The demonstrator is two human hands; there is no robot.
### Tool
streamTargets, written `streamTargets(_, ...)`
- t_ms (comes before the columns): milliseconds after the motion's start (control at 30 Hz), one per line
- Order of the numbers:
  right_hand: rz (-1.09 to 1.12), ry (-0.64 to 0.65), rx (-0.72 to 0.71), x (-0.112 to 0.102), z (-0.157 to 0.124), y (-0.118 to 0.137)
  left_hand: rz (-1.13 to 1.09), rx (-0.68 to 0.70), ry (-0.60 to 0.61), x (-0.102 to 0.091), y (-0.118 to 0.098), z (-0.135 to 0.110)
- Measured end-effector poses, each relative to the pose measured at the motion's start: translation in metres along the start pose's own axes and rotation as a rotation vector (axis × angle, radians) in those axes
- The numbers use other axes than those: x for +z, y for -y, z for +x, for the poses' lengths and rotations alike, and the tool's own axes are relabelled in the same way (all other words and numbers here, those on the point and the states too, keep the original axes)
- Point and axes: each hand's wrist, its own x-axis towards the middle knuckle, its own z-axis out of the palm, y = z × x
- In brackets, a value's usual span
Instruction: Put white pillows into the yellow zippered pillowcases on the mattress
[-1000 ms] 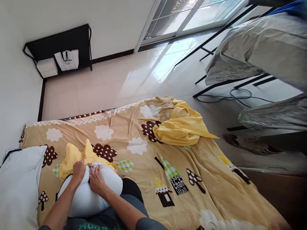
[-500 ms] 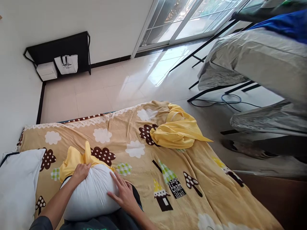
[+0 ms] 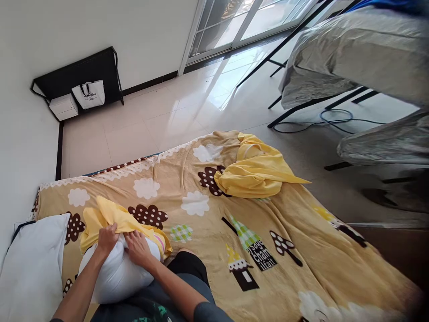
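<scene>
A white pillow [image 3: 115,275] lies across my lap at the lower left, its far end partly inside a yellow pillowcase [image 3: 107,217]. My left hand [image 3: 107,239] is closed on the edge of the yellow pillowcase at the pillow's top. My right hand [image 3: 138,249] sits beside it, fingers curled onto the same yellow edge over the pillow. A second yellow cloth [image 3: 256,172] lies bunched on the far side of the patterned blanket [image 3: 208,232].
Another white pillow [image 3: 28,264] lies at the far left of the bed. Beyond the bed is tiled floor [image 3: 150,120], a black rack [image 3: 80,76] with a white bag and box by the wall, and plastic-covered furniture [image 3: 351,49] with cables at the right.
My right hand left the pillow's side and came back to the top next to my left hand. The yellow pillowcase now covers more of the pillow's end.
</scene>
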Motion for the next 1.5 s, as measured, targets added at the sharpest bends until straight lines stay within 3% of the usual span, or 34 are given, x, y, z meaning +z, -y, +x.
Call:
streamTargets(133, 0.006, -0.08, 0.004, -0.013, 0.005, -0.013, 0.006, -0.012, -0.027, -0.002, 0.002, 0.006)
streamTargets(233, 0.002, -0.177, 0.01, -0.015, -0.032, -0.025, 0.009, -0.011, -0.051, -0.002, 0.003, 0.01)
streamTargets(367, -0.081, -0.365, 0.02, 0.006, -0.095, -0.048, 0.015, -0.004, -0.079, -0.001, 0.0, 0.011)
streamTargets(467, -0.103, -0.345, 0.049, 0.024, -0.11, -0.053, 0.036, 0.055, -0.107, -0.004, -0.001, 0.012)
streamTargets(600, -0.093, -0.28, 0.004, 0.041, -0.081, -0.03, 0.072, 0.174, -0.13, -0.018, 0.007, 0.013)
streamTargets(733, -0.124, -0.314, -0.104, 0.049, -0.036, -0.004, 0.111, 0.192, -0.147, -0.032, 0.018, 0.011)
streamTargets(933, -0.123, -0.354, -0.073, 0.026, 0.022, -0.007, 0.152, 0.146, -0.187, -0.049, 0.022, 0.008)
streamTargets(1067, -0.115, -0.401, -0.049, 0.018, 0.008, -0.016, 0.165, 0.063, -0.224, -0.055, 0.024, 0.014)
streamTargets(1200, -0.102, -0.469, -0.063, 0.033, -0.036, -0.009, 0.162, 0.02, -0.237, -0.053, 0.022, 0.016)
streamTargets(1267, -0.085, -0.435, -0.121, 0.036, -0.045, -0.003, 0.159, 0.014, -0.241, -0.052, 0.02, 0.013)
streamTargets(1367, -0.041, -0.329, -0.149, 0.027, -0.026, 0.003, 0.16, 0.032, -0.246, -0.054, 0.016, 0.005)
streamTargets(1500, -0.025, -0.254, -0.093, 0.003, 0.037, -0.007, 0.174, 0.092, -0.263, -0.068, 0.009, -0.005)
